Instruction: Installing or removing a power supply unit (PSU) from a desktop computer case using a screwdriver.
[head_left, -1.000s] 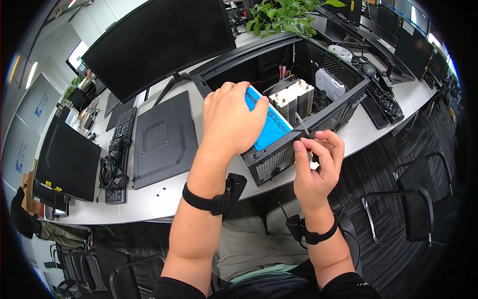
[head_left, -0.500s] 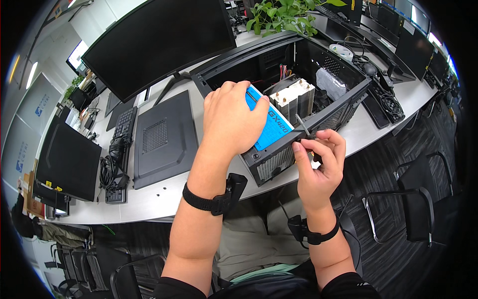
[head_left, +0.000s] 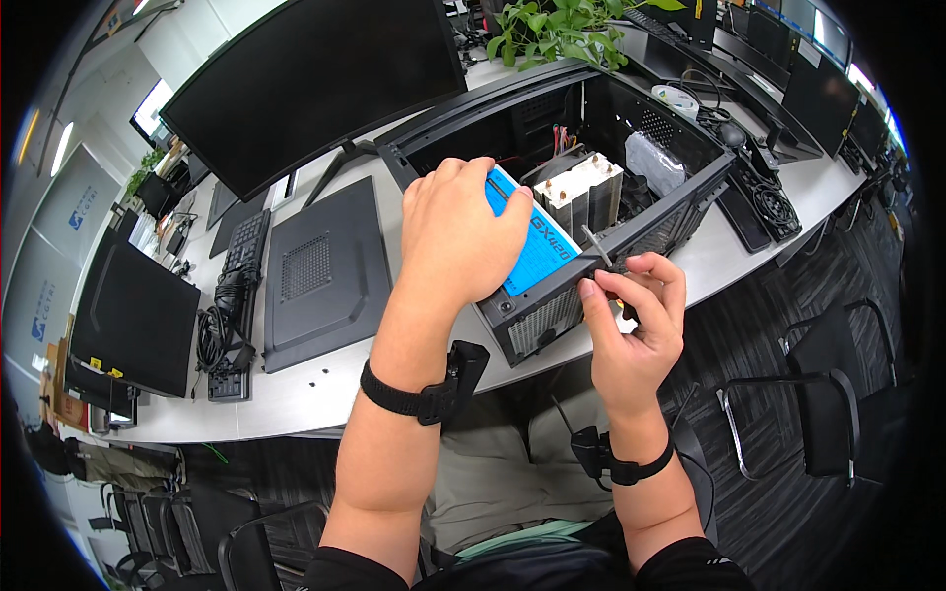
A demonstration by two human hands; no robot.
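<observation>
An open black computer case point(head_left: 658, 222) lies on the desk before me. In its near left corner sits a power supply point(head_left: 544, 250) with a bright blue label. My left hand point(head_left: 458, 231) is closed over the power supply's left side, the thumb lying on the label. At the case's near edge, beside the power supply, my right hand point(head_left: 636, 325) pinches thumb and fingers together. Whatever it may hold is too small or hidden to name. A short grey metal bar point(head_left: 595, 244) sticks up just above those fingertips. Inside the case stands a silvery CPU cooler point(head_left: 581, 189).
A black side panel point(head_left: 330, 276) lies left of the case, with a keyboard point(head_left: 241, 266) and coiled cable beyond it. Several tiny dark screws point(head_left: 317, 378) lie near the desk's front edge. Behind stands a large monitor point(head_left: 315, 89); a chair point(head_left: 808, 394) is at right.
My right hand has shifted and turned very slightly at the case edge, still pinched. The left hand stays on the power supply.
</observation>
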